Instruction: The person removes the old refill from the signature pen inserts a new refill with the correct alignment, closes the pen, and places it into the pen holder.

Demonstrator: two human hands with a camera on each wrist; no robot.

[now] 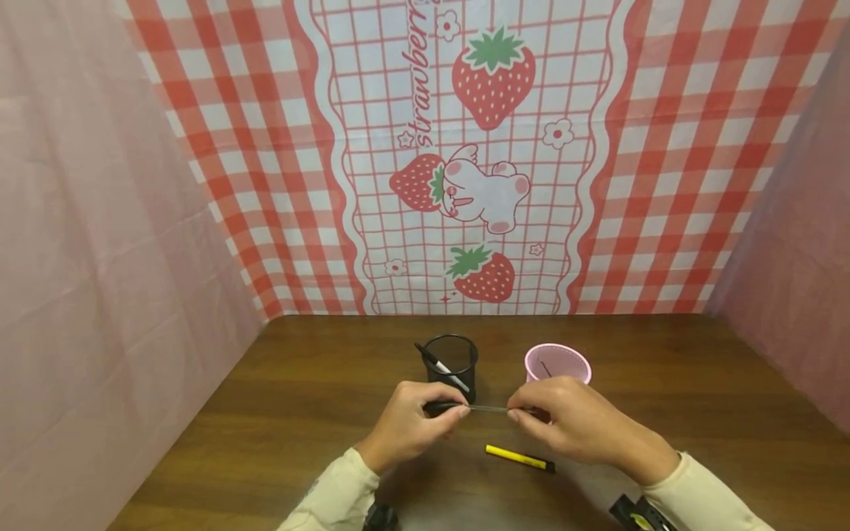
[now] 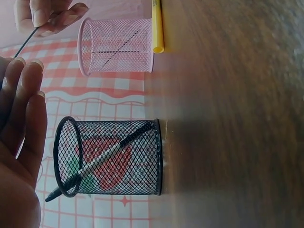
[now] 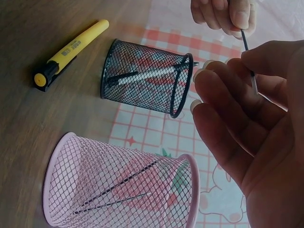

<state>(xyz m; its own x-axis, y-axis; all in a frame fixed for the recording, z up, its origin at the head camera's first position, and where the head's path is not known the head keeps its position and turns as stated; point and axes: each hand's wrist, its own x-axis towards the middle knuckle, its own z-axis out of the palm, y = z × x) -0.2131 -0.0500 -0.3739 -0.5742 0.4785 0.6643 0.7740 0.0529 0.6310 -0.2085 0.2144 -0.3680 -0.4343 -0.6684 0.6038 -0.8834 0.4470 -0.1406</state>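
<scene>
Thin straight rod (image 1: 489, 408), perhaps a pen refill, runs between both hands above the wooden table (image 1: 319, 398). The left hand (image 1: 408, 424) pinches its thicker black part (image 1: 441, 405) between thumb and forefinger; the right hand (image 1: 578, 420) pinches the far end likewise, probably to keep the slender piece straight and steady. Just beyond stand a black mesh cup (image 1: 473, 376), where a black-and-white pen (image 1: 438, 363) leans against the rim, and a pink mesh cup (image 1: 558, 345) holding two dark thin sticks (image 3: 114, 187). A yellow marker (image 1: 518, 457) lies nearer the person, seemingly set down to leave both hands free.
</scene>
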